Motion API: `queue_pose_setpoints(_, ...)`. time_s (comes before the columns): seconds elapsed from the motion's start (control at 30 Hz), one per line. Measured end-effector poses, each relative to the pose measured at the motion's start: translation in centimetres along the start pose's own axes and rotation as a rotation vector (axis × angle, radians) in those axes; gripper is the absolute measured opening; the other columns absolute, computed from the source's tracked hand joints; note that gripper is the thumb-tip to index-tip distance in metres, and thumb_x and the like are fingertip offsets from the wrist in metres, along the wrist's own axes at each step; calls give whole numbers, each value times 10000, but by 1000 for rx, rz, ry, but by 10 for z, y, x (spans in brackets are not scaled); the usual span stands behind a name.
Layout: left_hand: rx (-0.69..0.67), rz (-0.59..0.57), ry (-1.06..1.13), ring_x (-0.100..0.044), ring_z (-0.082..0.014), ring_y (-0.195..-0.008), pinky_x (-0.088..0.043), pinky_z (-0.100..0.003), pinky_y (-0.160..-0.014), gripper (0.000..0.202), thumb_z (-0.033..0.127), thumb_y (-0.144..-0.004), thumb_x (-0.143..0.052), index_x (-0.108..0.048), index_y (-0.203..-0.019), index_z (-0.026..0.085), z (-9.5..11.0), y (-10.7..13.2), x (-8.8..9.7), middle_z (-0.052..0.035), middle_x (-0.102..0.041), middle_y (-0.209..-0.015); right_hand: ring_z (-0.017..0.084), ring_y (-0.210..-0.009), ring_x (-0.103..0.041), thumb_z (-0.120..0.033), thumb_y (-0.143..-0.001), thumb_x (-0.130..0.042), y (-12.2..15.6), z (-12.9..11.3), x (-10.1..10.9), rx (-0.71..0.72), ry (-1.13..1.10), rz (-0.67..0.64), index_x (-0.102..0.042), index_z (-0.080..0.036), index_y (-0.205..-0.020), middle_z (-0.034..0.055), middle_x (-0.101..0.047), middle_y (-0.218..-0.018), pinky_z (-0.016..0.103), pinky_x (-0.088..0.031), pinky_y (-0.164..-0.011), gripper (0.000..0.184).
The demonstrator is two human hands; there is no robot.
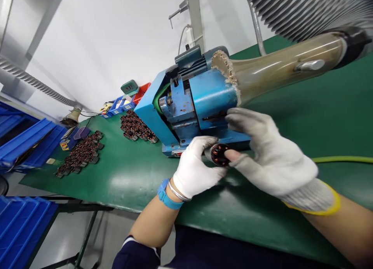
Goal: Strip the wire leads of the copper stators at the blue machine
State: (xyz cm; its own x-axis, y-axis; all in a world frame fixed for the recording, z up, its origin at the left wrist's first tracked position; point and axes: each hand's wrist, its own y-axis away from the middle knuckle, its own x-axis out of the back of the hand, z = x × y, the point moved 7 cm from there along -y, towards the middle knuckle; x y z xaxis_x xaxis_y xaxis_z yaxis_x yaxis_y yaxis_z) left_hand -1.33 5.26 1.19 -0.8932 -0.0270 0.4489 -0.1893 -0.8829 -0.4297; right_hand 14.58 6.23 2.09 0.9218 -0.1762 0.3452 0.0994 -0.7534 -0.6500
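Observation:
My left hand (196, 170), in a white glove, is closed round a small motor stator (219, 154). The stator has a grey metal side, and its black end with copper windings faces right. My right hand (265, 154), also gloved, is beside it with fingers spread. Its bare thumb tip is at the stator's end face; whether it presses there I cannot tell. Just behind both hands stands a blue belt-driven machine (186, 105) with a motor on top.
A tan suction pipe (285, 68) runs right from the machine. Many stators (136, 126) stand left of it, with another group (81, 154) farther left on the green table (128, 183). Blue trays (26, 226) are at the left edge. A green hose (344, 159) lies right.

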Motion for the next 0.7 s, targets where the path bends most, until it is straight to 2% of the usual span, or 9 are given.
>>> queue_pose_setpoints(0.03,-27,-27,-15,-728,-257,-1104,-599,-408,-988,438,192,-734,-827,-639,-1129,207,2,1,-2,-105,-732,-1203,351,-1213,-668,-389,-913,-605,0,-8,-3,124,62,-68,-680,-250,-1121,146,-707,-1269,527,-564,-1032,261)
queue_pose_setpoints(0.1,-27,10,-7,-732,-250,-1073,-605,-397,-964,431,193,-732,-836,-637,-1113,209,2,2,-1,-91,-733,-1165,339,-1004,-712,-350,-941,-532,-1,-12,-5,212,153,-158,-691,-239,-964,140,-748,-1058,519,-581,-908,195)
queue_pose_setpoints(0.17,21,105,25,-740,-231,-1012,-613,-381,-922,444,248,-733,-866,-629,-1107,214,0,1,6,-74,-736,-1123,289,-734,-676,-347,-944,-485,-4,-2,-1,105,222,-173,-648,-242,-821,105,-720,-817,448,-550,-677,229)
queue_pose_setpoints(0.23,79,180,40,-744,-212,-952,-618,-365,-883,463,296,-730,-883,-625,-1107,218,-3,0,12,-60,-742,-1084,247,-603,-618,-390,-926,-512,-6,12,7,-96,219,-131,-626,-247,-772,73,-681,-706,387,-476,-548,239)
queue_pose_setpoints(0.33,72,223,0,-743,-211,-943,-617,-368,-883,469,333,-726,-891,-628,-1098,219,-2,-1,17,-59,-747,-1071,217,-548,-591,-480,-908,-577,-3,26,15,-350,109,-75,-635,-247,-790,36,-651,-639,340,-456,-504,267)
queue_pose_setpoints(0.47,-21,183,-38,-738,-235,-1030,-610,-383,-929,441,345,-756,-884,-630,-1094,220,3,1,13,-88,-744,-1145,223,-555,-590,-616,-887,-587,-1,20,-3,-386,-67,-268,-638,-238,-765,37,-648,-628,347,-486,-510,400)
queue_pose_setpoints(0.53,-12,152,-31,-741,-236,-1034,-611,-378,-927,432,339,-767,-877,-628,-1100,219,3,1,9,-92,-747,-1156,214,-557,-587,-583,-858,-620,-1,18,-9,-424,-179,-321,-617,-236,-689,36,-630,-599,343,-498,-524,386)
queue_pose_setpoints(0.6,8,152,-19,-744,-229,-1008,-614,-370,-908,436,329,-765,-874,-623,-1104,218,1,2,9,-87,-748,-1144,201,-552,-589,-491,-818,-656,-4,24,1,-532,-265,-165,-606,-231,-654,45,-637,-600,331,-492,-523,311)
queue_pose_setpoints(0.7,24,174,-17,-744,-219,-969,-615,-361,-879,446,324,-754,-879,-619,-1101,220,-2,1,10,-76,-746,-1117,158,-496,-520,-380,-792,-668,-4,32,23,-669,-245,143,-660,-218,-726,62,-685,-672,290,-399,-442,175)
